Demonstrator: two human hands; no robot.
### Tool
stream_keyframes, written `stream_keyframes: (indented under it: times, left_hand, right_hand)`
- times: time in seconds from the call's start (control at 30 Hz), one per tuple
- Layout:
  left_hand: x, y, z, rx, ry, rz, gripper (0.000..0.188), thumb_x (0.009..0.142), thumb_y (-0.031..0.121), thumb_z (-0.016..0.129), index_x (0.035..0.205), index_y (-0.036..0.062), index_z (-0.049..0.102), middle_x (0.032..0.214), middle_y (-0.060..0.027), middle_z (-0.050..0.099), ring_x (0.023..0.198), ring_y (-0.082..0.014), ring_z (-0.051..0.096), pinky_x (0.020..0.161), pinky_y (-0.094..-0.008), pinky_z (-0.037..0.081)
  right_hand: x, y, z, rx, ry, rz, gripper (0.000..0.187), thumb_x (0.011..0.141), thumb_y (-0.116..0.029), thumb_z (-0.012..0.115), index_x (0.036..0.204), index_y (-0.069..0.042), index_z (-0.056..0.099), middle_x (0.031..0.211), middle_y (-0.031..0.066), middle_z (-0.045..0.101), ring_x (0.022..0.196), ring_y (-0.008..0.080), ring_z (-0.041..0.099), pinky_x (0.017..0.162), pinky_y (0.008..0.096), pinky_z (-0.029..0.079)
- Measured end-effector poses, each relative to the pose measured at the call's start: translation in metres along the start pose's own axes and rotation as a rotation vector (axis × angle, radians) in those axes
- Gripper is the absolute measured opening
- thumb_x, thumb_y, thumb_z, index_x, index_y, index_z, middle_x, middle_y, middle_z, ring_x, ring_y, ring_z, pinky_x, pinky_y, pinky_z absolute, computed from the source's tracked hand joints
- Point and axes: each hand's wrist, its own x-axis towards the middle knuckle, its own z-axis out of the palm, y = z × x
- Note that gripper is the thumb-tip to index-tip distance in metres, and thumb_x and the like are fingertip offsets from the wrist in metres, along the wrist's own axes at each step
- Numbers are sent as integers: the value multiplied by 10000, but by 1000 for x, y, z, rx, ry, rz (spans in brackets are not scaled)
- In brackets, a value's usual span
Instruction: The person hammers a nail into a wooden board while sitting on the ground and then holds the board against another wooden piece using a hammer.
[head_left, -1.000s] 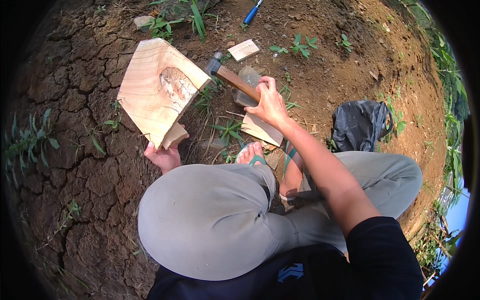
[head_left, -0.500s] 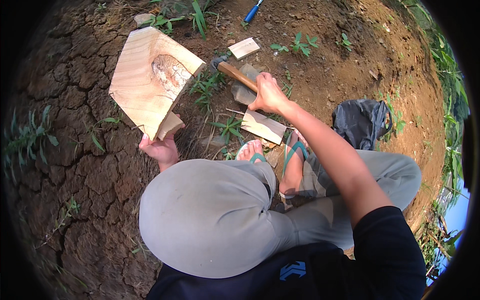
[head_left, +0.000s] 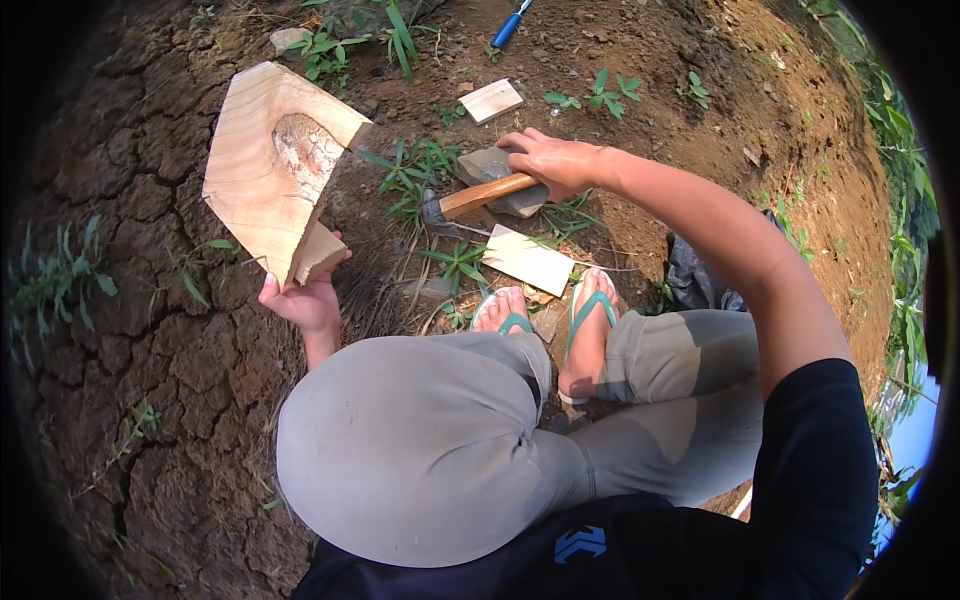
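Note:
Out at the left, my left hand [head_left: 308,308] is closed around the lower end of a pale wooden piece [head_left: 250,190], made of a five-sided board with a dark knot and a smaller block joined behind it. It is held up above the cracked soil. My right hand [head_left: 555,163] grips the wooden handle of a hammer [head_left: 490,193] whose dark metal head points left and toward me. Handle and hand are over a grey stone [head_left: 518,200]; whether they touch it I cannot tell. Just nearer than the hammer lies a flat board [head_left: 527,260], with a thin stick or nail at its left end.
A small wood offcut [head_left: 490,101] and a blue-handled tool [head_left: 507,28] lie farther off. Beyond my sandalled feet [head_left: 590,330], at the right, sits a black plastic bag [head_left: 700,275]. Weeds [head_left: 410,175] grow from the bare soil around the stone.
The hammer's head has swung down toward me, and my right hand has moved a little right and farther away. The wooden piece has shifted slightly left and turned in my left hand.

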Motion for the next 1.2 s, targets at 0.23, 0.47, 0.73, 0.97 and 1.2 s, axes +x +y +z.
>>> stream_keyframes:
  times: [0.23,0.47,0.73,0.97,1.2]
  left_hand:
    - [7,-5,4,114,-16,-26,785,907,542,350,1433,-33,452,1215,-230,653,993,-398,707,720,-525,618]
    - [6,-14,5,99,-90,-56,782,908,540,333,1410,-42,478,1207,-239,659,983,-420,707,718,-533,617]
    - [13,-33,16,1,-129,-98,761,913,517,415,1428,-41,455,1238,-245,644,1003,-456,695,742,-573,610]
    - [13,-53,37,-23,-206,-189,728,932,497,419,1401,-56,477,1208,-249,655,1013,-437,698,737,-563,614]
    - [8,-66,65,-30,-355,-243,746,923,559,405,1431,12,430,1225,-194,650,1014,-324,711,736,-505,648]
  right_hand:
    - [23,7,-19,-104,-202,-121,483,686,-47,804,1134,-4,626,1466,207,413,1276,413,469,1084,465,476]
    - [17,4,-23,-171,-325,-322,524,696,-40,779,1187,12,604,1470,209,408,1299,405,463,1096,466,467]
    - [-10,25,-24,-538,-112,-568,219,864,-181,633,1050,-78,685,1439,121,442,1321,292,481,1132,426,454]
    - [-112,-11,-5,122,104,96,310,845,-312,805,986,-74,664,1191,115,510,1131,302,546,950,427,500]
    - [-107,-125,51,915,573,953,380,854,-318,850,979,-6,671,926,101,545,916,219,572,832,365,471]
